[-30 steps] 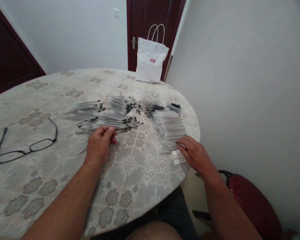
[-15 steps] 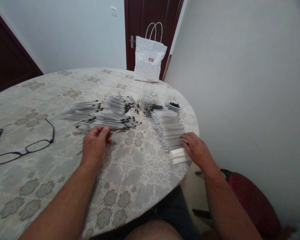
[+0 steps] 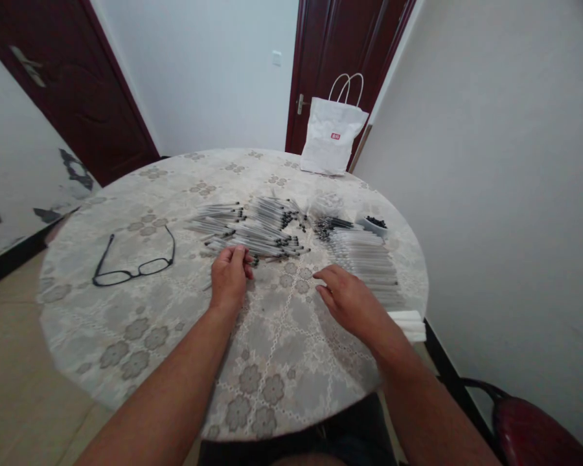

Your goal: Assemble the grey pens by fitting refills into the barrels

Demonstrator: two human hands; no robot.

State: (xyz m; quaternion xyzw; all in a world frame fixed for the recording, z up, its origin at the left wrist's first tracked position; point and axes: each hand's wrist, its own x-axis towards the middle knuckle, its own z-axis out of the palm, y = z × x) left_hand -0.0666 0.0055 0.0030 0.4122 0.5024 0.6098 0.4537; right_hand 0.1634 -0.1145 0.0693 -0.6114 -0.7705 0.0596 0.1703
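Note:
My left hand (image 3: 230,275) is closed, thumb pressed to the curled fingers, at the near edge of a pile of slim whitish pen-like sticks with black ends (image 3: 260,236). What it pinches is hidden; a thin pale rod end (image 3: 206,286) shows at its left and a dark tip by its fingertips. My right hand (image 3: 352,301) hovers over the tablecloth, thumb and forefinger slightly apart, with nothing visible between them. Right beside it lies a neat row of translucent white tubes (image 3: 369,262). Dark slim rods (image 3: 337,225) lie beyond that row.
A small bowl of black pieces (image 3: 375,224) and a clear plastic bag (image 3: 326,204) sit farther back. Glasses (image 3: 135,272) lie left, a white paper bag (image 3: 333,139) stands at the back, and a folded white item (image 3: 411,325) lies at the table's right edge (image 3: 425,278).
My right hand has moved left, away from the near end of the white tubes, toward my left hand. My left hand stays by the black-ended pile. The camera view has shifted.

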